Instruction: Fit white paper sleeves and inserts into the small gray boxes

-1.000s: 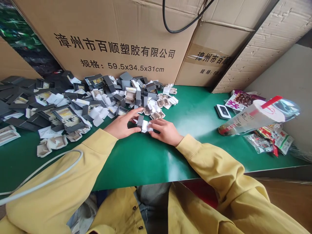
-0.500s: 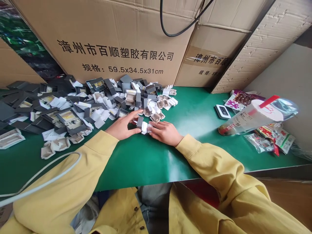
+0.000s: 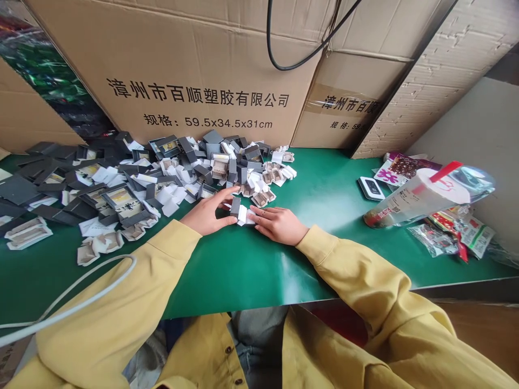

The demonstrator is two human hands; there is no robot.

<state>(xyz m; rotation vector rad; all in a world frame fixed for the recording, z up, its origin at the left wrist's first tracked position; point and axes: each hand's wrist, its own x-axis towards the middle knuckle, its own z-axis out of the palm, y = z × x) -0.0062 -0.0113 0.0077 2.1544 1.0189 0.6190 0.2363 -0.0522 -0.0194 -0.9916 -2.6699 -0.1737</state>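
Observation:
A small dark grey box [image 3: 235,206] with white flaps stands on the green table between my two hands. My left hand [image 3: 211,212] is wrapped round its left side, thumb in front and fingers behind. At the box's right, the fingertips of my right hand [image 3: 279,223] touch a white flap [image 3: 247,216]; its fingers lie close together over the flap, and what is under them is partly hidden. Just behind my hands spreads a heap of grey boxes [image 3: 124,202] and white and tan folded card inserts [image 3: 263,197].
Large cardboard boxes [image 3: 203,65] stand along the back, with a black cable [image 3: 279,67] hanging before them. A white cable [image 3: 93,292] crosses the left sleeve. To the right are a white device [image 3: 371,188], a drink cup [image 3: 417,197] with a red straw and snack packets [image 3: 440,232].
The view has shifted slightly, so the scene sits a little lower and further right. Both hands remain at the small box, with hardly any change in their grip.

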